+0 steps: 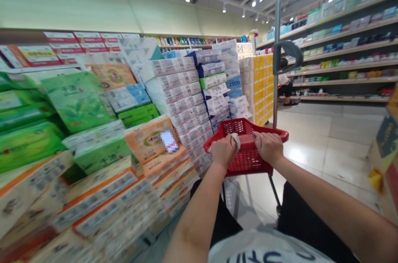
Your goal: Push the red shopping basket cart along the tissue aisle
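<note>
A red plastic shopping basket (247, 159) on a wheeled frame stands in front of me in a shop aisle. My left hand (223, 151) is closed on the basket's near rim, with a small white cloth or paper (236, 140) tucked under its fingers. My right hand (268, 147) is closed on the same rim, a little to the right. A grey pole (276, 47) with a dark handle (287, 56) rises from the far side of the basket. The basket's inside looks bare from here.
Stacks of tissue and paper packs (102, 147) in green, orange and white line the left. Shelves of goods (342, 47) run along the right. A person (284, 83) crouches far down the aisle. Cardboard boxes (387, 151) stand at the right edge. A glossy tiled floor (323, 138) lies ahead.
</note>
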A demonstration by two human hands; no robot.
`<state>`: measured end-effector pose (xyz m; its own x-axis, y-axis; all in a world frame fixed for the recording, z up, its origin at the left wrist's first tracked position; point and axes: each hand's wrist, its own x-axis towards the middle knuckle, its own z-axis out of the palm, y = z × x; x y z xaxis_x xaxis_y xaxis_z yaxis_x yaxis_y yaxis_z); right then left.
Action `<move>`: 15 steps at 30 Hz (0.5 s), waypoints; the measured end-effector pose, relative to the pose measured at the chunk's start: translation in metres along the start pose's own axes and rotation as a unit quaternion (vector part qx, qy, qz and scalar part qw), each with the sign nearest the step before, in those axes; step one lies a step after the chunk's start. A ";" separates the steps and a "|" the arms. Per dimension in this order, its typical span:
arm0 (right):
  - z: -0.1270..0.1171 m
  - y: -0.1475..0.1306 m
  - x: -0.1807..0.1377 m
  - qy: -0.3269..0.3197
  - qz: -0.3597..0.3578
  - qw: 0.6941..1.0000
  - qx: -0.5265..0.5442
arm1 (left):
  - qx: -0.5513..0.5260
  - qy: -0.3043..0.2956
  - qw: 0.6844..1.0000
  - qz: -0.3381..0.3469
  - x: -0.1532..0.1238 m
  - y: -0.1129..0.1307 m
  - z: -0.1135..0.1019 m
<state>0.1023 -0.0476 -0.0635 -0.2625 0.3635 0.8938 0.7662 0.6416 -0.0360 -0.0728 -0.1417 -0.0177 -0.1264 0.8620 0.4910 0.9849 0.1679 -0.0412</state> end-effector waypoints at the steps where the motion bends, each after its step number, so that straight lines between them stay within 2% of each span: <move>1: 0.000 0.000 0.000 -0.001 -0.001 1.000 0.000 | 0.002 -0.025 1.000 -0.006 0.005 -0.001 -0.001; 4: -0.001 -0.001 -0.001 0.005 0.000 1.000 -0.005 | 0.013 -0.098 0.995 0.002 0.019 -0.005 -0.003; 7: -0.002 -0.001 0.000 0.012 -0.003 1.000 -0.013 | 0.027 -0.124 0.991 0.048 0.023 -0.009 -0.003; 9: -0.002 -0.001 0.001 0.011 -0.006 1.000 -0.016 | 0.034 -0.102 0.993 0.056 0.020 -0.009 -0.002; 13: -0.001 -0.002 0.002 0.015 -0.001 1.000 -0.014 | -0.001 0.001 0.999 0.034 0.005 -0.006 -0.001; 15: -0.001 -0.003 0.002 0.017 0.000 1.000 -0.010 | -0.019 0.023 0.999 0.039 0.000 -0.005 -0.001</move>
<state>0.1005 -0.0495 -0.0612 -0.2434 0.3402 0.9083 0.7781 0.6276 -0.0266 -0.0775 -0.1436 -0.0165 -0.0436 0.8487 0.5271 0.9955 0.0816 -0.0490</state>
